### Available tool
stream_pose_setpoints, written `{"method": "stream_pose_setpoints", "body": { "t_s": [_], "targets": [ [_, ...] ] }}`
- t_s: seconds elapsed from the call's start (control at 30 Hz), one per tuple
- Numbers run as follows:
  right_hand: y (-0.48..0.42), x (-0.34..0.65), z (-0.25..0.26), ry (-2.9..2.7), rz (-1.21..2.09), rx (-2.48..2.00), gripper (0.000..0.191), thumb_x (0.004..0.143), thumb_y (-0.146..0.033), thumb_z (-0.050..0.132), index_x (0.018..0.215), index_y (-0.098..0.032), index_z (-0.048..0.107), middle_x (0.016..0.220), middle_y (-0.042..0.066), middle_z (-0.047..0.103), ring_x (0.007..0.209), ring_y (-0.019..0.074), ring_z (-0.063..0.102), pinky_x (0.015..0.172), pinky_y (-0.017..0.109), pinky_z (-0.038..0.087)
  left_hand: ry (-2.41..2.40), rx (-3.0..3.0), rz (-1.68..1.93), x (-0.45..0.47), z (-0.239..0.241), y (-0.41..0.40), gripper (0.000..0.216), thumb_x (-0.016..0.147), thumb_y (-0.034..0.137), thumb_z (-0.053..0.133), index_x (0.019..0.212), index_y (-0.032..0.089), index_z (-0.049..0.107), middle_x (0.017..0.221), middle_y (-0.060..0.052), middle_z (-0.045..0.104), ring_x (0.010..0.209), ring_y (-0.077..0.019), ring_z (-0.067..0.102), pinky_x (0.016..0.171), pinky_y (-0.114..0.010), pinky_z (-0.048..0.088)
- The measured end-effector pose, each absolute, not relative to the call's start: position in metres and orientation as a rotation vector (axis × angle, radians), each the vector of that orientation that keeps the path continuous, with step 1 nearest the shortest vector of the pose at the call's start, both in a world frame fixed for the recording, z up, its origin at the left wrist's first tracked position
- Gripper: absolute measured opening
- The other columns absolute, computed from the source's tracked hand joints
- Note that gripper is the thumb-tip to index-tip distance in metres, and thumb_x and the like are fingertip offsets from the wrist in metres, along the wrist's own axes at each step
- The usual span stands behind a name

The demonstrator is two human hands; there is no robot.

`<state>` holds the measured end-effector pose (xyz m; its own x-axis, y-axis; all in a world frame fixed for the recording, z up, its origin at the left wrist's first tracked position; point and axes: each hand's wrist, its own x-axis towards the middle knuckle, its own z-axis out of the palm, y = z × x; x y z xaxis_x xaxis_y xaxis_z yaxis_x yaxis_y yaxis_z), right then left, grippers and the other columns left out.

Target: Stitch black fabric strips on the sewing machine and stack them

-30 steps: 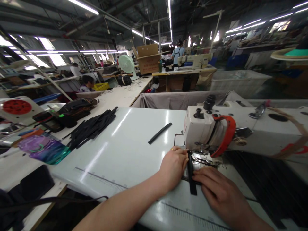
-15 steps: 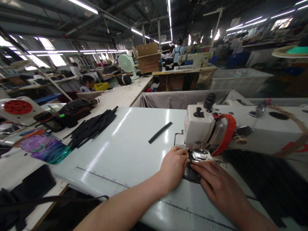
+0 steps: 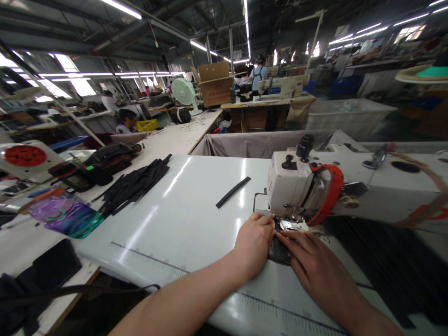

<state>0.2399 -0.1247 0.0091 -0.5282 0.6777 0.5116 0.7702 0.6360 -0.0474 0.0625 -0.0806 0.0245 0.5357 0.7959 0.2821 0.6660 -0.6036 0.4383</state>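
My left hand [image 3: 252, 244] rests on the white sewing table [image 3: 182, 219] just left of the presser foot [image 3: 287, 225], fingers curled and pressing a small black fabric piece [image 3: 279, 251]. Over the same piece lies my right hand [image 3: 315, 267], its fingers flat and pointing at the needle. The white sewing machine [image 3: 350, 184], with a red guard on its head, stands right behind both hands. Most of the black piece is hidden under my fingers.
A loose black strip [image 3: 233, 192] lies on the table behind my left hand. A stack of black strips [image 3: 135, 184] sits at the far left, beside bags [image 3: 105, 163] and a coloured plastic pouch [image 3: 65, 215]. Other workers, a fan [image 3: 185, 93] and a cardboard box [image 3: 215, 85] are further back.
The long black strip that reached toward me a second ago has gone in under the presser foot. My right hand slid forward to the needle; my left hand stayed put.
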Motion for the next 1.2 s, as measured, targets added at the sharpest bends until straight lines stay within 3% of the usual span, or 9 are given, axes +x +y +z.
{"method": "stream_pose_setpoints", "body": {
  "t_s": [0.63, 0.7, 0.8, 0.87, 0.93, 1.0, 1.13, 1.2],
  "targets": [
    [-0.124, 0.236, 0.010, -2.359, -0.316, -1.116, 0.037, 0.085, -0.007, 0.041, 0.115, -0.014, 0.060, 0.105, 0.011, 0.064, 0.093, 0.0239, 0.061, 0.081, 0.039, 0.056, 1.217, 2.633, 0.580, 0.064, 0.016, -0.079, 0.029, 0.099, 0.017, 0.040, 0.084, 0.017, 0.065, 0.093, -0.007, 0.065, 0.090, -0.0194, 0.056, 0.088, -0.034, 0.047],
    [-0.124, 0.237, 0.010, -2.349, -0.305, -1.108, 0.036, 0.086, -0.008, 0.040, 0.116, -0.014, 0.060, 0.106, 0.010, 0.064, 0.092, 0.0237, 0.061, 0.080, 0.039, 0.056, 1.187, 2.644, 0.587, 0.060, 0.021, -0.076, 0.026, 0.097, 0.017, 0.044, 0.084, 0.018, 0.066, 0.095, -0.005, 0.067, 0.095, -0.0186, 0.057, 0.094, -0.034, 0.046],
    [-0.125, 0.240, 0.009, -2.319, -0.280, -1.110, 0.033, 0.090, -0.011, 0.039, 0.116, -0.015, 0.059, 0.108, 0.010, 0.063, 0.095, 0.0240, 0.061, 0.080, 0.040, 0.055, 1.356, 2.604, 0.660, 0.039, 0.029, -0.056, 0.023, 0.095, 0.019, 0.048, 0.086, 0.020, 0.068, 0.108, -0.004, 0.069, 0.118, -0.0239, 0.051, 0.109, -0.046, 0.035],
    [-0.126, 0.242, 0.008, -2.307, -0.252, -1.109, 0.031, 0.092, -0.012, 0.040, 0.115, -0.016, 0.060, 0.109, 0.010, 0.063, 0.098, 0.0243, 0.060, 0.083, 0.040, 0.054, 1.632, 2.513, 0.686, 0.015, 0.031, -0.038, 0.026, 0.095, 0.014, 0.044, 0.098, 0.021, 0.069, 0.126, -0.004, 0.064, 0.127, -0.0257, 0.046, 0.112, -0.051, 0.032],
    [-0.127, 0.243, 0.008, -2.297, -0.218, -1.108, 0.029, 0.093, -0.012, 0.040, 0.112, -0.017, 0.061, 0.109, 0.009, 0.063, 0.099, 0.0239, 0.060, 0.085, 0.040, 0.053, 1.755, 2.440, 0.589, -0.013, 0.029, -0.022, 0.036, 0.094, 0.008, 0.039, 0.114, 0.022, 0.066, 0.135, -0.005, 0.059, 0.127, -0.0223, 0.050, 0.110, -0.043, 0.038],
    [-0.127, 0.243, 0.007, -2.289, -0.186, -1.114, 0.029, 0.092, -0.013, 0.040, 0.111, -0.018, 0.062, 0.109, 0.009, 0.063, 0.099, 0.0232, 0.060, 0.084, 0.039, 0.053, 1.922, 2.317, 0.506, -0.037, 0.028, -0.013, 0.043, 0.092, 0.004, 0.036, 0.118, 0.021, 0.066, 0.135, -0.007, 0.059, 0.126, -0.0209, 0.052, 0.108, -0.037, 0.041],
    [-0.126, 0.243, 0.006, -2.281, -0.164, -1.133, 0.028, 0.093, -0.014, 0.040, 0.110, -0.019, 0.062, 0.108, 0.009, 0.062, 0.098, 0.0230, 0.060, 0.084, 0.038, 0.053, 2.294, 2.170, 0.577, -0.041, 0.028, -0.016, 0.039, 0.090, 0.003, 0.038, 0.112, 0.013, 0.068, 0.143, -0.017, 0.049, 0.139, -0.0344, 0.035, 0.114, -0.059, 0.026],
    [-0.126, 0.243, 0.006, -2.282, -0.161, -1.131, 0.028, 0.094, -0.014, 0.040, 0.110, -0.019, 0.062, 0.107, 0.009, 0.062, 0.098, 0.0231, 0.060, 0.084, 0.038, 0.053, 2.053, 2.397, 0.644, -0.019, 0.027, -0.022, 0.037, 0.091, 0.006, 0.042, 0.117, 0.018, 0.066, 0.149, -0.013, 0.043, 0.143, -0.0320, 0.029, 0.116, -0.059, 0.022]
  ]
}}
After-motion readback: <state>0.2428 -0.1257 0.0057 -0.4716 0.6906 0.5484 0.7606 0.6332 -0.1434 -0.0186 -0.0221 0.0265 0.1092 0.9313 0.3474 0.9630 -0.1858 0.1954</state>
